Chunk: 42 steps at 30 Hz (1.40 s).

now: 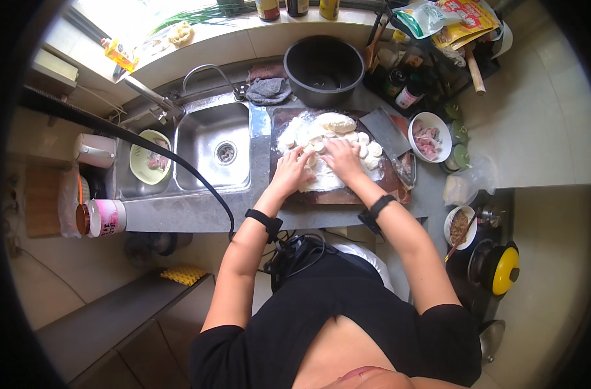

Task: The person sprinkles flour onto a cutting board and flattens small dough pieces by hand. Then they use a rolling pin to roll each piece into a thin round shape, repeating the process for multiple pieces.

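Note:
A dark wooden cutting board (288,197) lies before me, heavily dusted with white flour (324,180). My left hand (293,170) rests over the flour and dough pieces at the board's left middle, fingers spread. Just to its right, my right hand (343,158) is on the small dough pieces, its fingertips among them; whether either hand grips a piece is hidden. Several small dough rounds (372,149) lie beyond and to the right of my right hand. A larger lump of dough (336,122) sits at the board's far side. A cleaver (384,132) lies across the board's right side.
Left of the board is a steel sink (210,141). A black pot (323,92) stands behind the board. To the right are a white bowl of raw meat (430,137), a plastic bag (465,185) and a bowl of minced filling (460,227) with chopsticks. A black cable crosses the left side.

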Tool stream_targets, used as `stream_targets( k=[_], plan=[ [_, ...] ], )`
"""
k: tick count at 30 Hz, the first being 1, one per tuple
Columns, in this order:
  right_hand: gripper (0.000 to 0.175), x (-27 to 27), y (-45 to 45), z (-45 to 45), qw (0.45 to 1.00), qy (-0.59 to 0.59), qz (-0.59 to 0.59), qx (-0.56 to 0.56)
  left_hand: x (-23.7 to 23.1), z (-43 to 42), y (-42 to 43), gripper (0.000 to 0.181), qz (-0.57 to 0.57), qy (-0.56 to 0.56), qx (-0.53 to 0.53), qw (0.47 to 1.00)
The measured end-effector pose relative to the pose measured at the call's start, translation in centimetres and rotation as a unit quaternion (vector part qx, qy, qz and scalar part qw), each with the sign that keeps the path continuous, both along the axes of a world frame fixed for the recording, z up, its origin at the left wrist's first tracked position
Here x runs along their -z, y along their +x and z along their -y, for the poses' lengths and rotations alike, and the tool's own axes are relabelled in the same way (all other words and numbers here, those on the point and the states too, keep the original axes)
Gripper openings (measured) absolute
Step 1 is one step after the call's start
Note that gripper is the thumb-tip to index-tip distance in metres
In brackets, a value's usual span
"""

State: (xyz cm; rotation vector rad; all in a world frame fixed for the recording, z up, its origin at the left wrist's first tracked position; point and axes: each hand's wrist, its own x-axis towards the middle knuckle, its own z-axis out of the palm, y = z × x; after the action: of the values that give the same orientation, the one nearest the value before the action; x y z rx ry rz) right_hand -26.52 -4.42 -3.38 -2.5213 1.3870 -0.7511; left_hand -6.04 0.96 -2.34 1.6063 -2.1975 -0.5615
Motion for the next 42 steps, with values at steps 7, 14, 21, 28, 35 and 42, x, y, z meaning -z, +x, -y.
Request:
stream_targets(
  k=[7, 14, 21, 28, 35, 42],
  plan=[
    [0.027, 0.2, -0.1, -1.4, 0.994, 0.096, -0.039, 0.032, 0.3, 0.0, 0.3, 0.077, -0.011, -0.003, 0.003, 1.0],
    [0.037, -2.4, -4.0, -3.9, 0.994, 0.102, 0.028, 0.004, -0.1, 0.0, 0.3, 0.075, -0.009, 0.014, 0.002, 1.0],
    [0.061, 0.7, 2.4, -1.3, 0.989, 0.124, -0.081, -0.006, -0.5, 0.5, 0.6, 0.074, -0.011, 0.026, 0.017, 0.999],
    [0.061, 2.2, 2.0, -1.7, 0.988, 0.058, -0.144, -0.006, 0.2, 0.4, 0.7, 0.076, -0.024, 0.028, 0.007, 0.999],
    [0.065, 2.1, 2.6, -1.2, 0.986, 0.081, -0.147, 0.021, -0.3, 0.5, 0.4, 0.078, 0.005, 0.034, 0.007, 0.999],
    [0.05, 0.9, -1.6, 0.5, 0.984, 0.051, 0.145, 0.087, -0.6, 0.3, 0.2, 0.072, 0.003, 0.041, 0.007, 0.999]
  ],
)
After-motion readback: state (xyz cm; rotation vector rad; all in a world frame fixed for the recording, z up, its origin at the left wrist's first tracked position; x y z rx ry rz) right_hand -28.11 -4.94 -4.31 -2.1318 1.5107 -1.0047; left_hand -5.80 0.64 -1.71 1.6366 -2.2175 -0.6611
